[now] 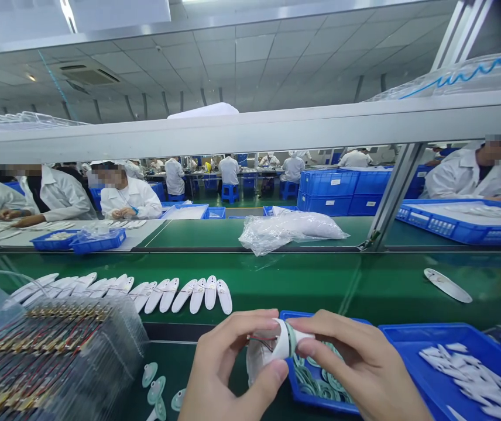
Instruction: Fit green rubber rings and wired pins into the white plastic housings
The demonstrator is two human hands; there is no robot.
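Note:
My left hand (226, 365) is closed round a white plastic shell (282, 345) with thin red and black wires showing at its side. My right hand (356, 359) pinches a pale green ring-shaped piece (292, 340) against the end of that shell. Both hands hover over the near edge of the green bench, just above a blue tray (295, 390) of more green ring pieces. A row of several white shells (180, 294) lies on the green belt beyond my left hand.
A stack of small wired circuit boards (44, 351) in clear trays sits at the near left. A blue tray (461, 368) with white parts is at the right. One white shell (447, 285) lies alone on the belt. A plastic bag (288, 229) rests further back. Workers in white coats sit opposite.

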